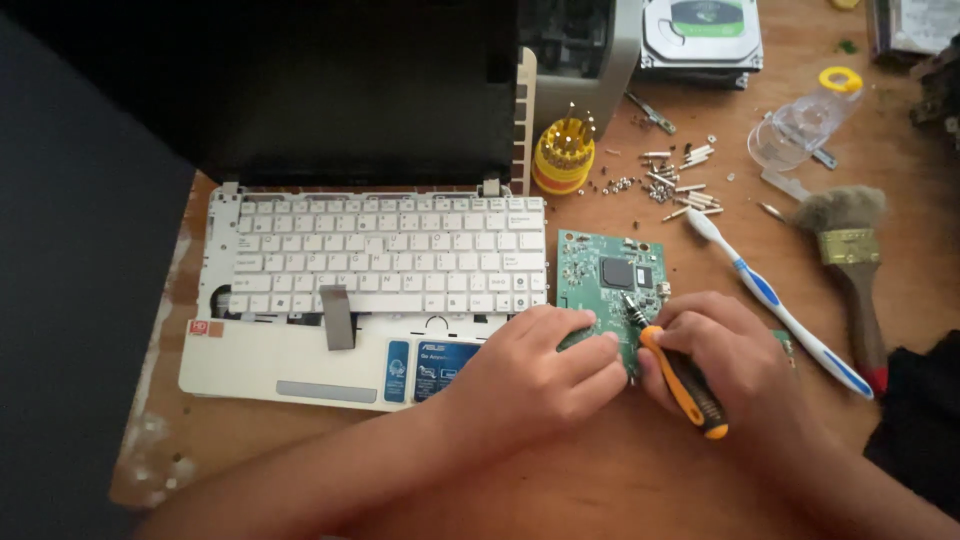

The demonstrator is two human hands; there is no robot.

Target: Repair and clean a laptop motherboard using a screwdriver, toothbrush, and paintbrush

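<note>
A green circuit board lies flat on the wooden table, just to the right of an open white laptop whose keyboard sits slightly lifted, with a grey ribbon cable showing at its lower edge. The left hand rests on the lower left part of the board, fingers curled down onto it, its grip pressing the board rather than closed around anything. The right hand holds a screwdriver with an orange and black handle, its grip wrapped around the handle, and the dark tip meets the board near its middle, just below a black square chip. Behind the board stands a yellow round screwdriver bit holder, and to its right loose screws and small metal posts are scattered on the table. A white and blue toothbrush lies diagonally beside the right hand, and a paintbrush with a wooden handle lies further right. A clear plastic bottle with a yellow cap lies on its side near the far edge, close to a hard drive.
</note>
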